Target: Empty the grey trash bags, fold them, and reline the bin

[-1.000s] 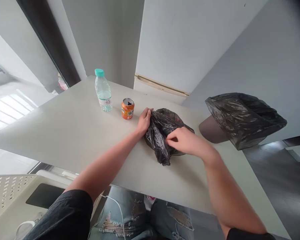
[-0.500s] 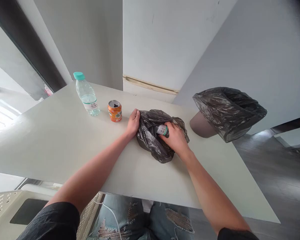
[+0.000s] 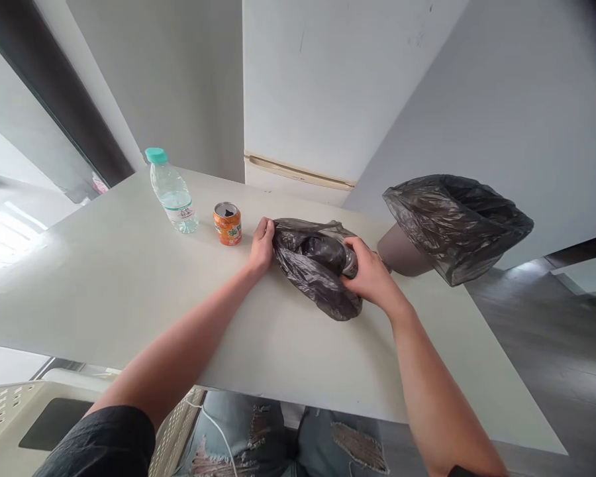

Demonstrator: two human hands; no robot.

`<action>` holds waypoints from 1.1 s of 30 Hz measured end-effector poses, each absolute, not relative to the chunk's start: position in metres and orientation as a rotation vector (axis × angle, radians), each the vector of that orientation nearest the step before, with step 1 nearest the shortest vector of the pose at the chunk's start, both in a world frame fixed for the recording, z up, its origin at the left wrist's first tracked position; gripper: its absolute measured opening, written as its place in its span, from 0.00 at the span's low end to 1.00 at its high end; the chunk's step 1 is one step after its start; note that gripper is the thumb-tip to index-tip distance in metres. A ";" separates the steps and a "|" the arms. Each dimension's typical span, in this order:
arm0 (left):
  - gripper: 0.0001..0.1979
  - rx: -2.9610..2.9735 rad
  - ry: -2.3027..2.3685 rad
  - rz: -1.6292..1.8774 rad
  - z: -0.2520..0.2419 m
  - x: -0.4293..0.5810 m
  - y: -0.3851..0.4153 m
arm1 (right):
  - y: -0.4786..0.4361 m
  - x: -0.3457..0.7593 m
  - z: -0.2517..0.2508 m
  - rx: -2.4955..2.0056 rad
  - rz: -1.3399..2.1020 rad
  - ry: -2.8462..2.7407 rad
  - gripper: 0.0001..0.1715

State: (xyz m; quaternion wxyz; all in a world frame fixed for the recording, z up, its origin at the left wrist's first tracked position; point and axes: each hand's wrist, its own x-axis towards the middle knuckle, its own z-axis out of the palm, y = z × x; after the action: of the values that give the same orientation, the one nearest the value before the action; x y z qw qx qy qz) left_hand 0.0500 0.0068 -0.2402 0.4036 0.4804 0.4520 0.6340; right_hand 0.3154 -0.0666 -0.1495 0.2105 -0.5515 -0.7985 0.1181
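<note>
A black plastic bag [image 3: 312, 285] lies crumpled on the white table, its mouth facing right. My left hand [image 3: 263, 245] pinches the bag's left end, fingers closed on the film. Over at the bag's mouth, my right hand [image 3: 372, 275] is wrapped round a clear plastic bottle [image 3: 350, 263]. Part of that bottle is inside the bag, and the hand covers much of the rest. An orange drink can [image 3: 227, 225] stands upright left of my left hand. Farther left is an upright clear bottle [image 3: 177, 199] with a turquoise cap.
A brownish bin [image 3: 402, 252] lined with a black bag [image 3: 442, 218] stands at the table's right side. Behind the table [image 3: 104, 278] is a white fridge [image 3: 302, 86]. A cream plastic basket [image 3: 10, 424] sits below the front left edge.
My right hand has shifted right with the bottle, which shows less of its label now. The bag has stretched out flatter. My left hand stays at the bag's left end.
</note>
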 end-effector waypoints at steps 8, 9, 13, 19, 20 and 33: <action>0.30 1.528 0.778 1.349 -0.227 0.055 -0.003 | -0.074 0.288 -0.158 -1.595 0.007 -2.405 0.36; 0.26 1.525 0.825 1.368 -0.227 0.054 -0.002 | -0.075 0.288 -0.158 -1.589 -0.001 -2.412 0.36; 0.18 1.514 0.945 1.400 -0.230 0.050 0.002 | -0.073 0.296 -0.159 -1.618 -0.014 -2.222 0.34; 0.22 1.530 1.018 1.368 -0.235 0.052 0.003 | -0.067 0.310 -0.156 -1.451 0.190 -1.742 0.31; 0.22 1.534 0.997 1.370 -0.235 0.052 0.003 | -0.065 0.313 -0.153 -1.391 0.237 -1.634 0.32; 0.20 1.524 0.929 1.308 -0.242 0.052 0.004 | -0.050 0.347 -0.133 -1.019 0.510 -1.203 0.31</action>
State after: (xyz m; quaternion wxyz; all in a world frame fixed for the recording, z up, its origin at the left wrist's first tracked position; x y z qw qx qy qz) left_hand 0.0519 0.0041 -0.2417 0.4479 0.6157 0.3755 0.5285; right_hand 0.3475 -0.0498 -0.1329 0.6759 -0.4533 -0.5350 0.2267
